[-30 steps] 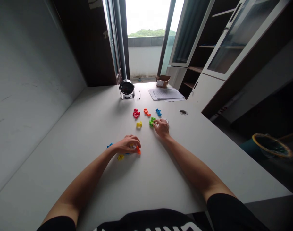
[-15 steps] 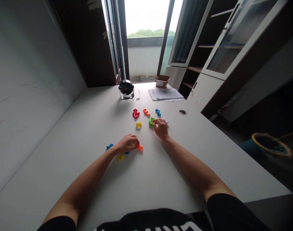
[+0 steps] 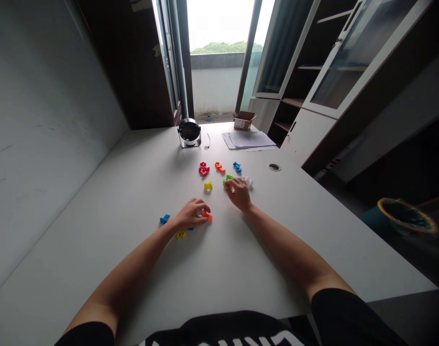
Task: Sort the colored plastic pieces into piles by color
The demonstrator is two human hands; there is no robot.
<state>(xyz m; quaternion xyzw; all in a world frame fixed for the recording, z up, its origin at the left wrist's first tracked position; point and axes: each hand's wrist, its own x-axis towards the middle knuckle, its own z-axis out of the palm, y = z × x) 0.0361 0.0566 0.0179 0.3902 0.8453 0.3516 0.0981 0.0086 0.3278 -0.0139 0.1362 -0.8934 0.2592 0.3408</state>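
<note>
My left hand (image 3: 191, 214) is low over the table, its thumb and fingers closed around a small orange plastic piece (image 3: 208, 217). Under and beside that hand lie a blue piece (image 3: 164, 219), a yellow piece (image 3: 181, 235) and another blue piece (image 3: 190, 229), partly covered. Farther forward, my right hand (image 3: 239, 193) has its fingertips pinched at a green plastic piece (image 3: 227, 179), which they partly hide. Just behind the right hand's knuckles shows a white piece (image 3: 248, 181). The exact shapes are too small to make out.
Red pieces (image 3: 204, 169), an orange piece (image 3: 220, 167), a blue piece (image 3: 237, 167) and a yellow piece (image 3: 208, 186) lie ahead on the white table (image 3: 140, 182). Behind them stand a round black device (image 3: 189, 132), papers (image 3: 249, 139) and a small cardboard box (image 3: 244, 121).
My left fingers have closed further about the orange piece, which has shifted slightly away from me and left. My right hand has slid a little left across the green piece.
</note>
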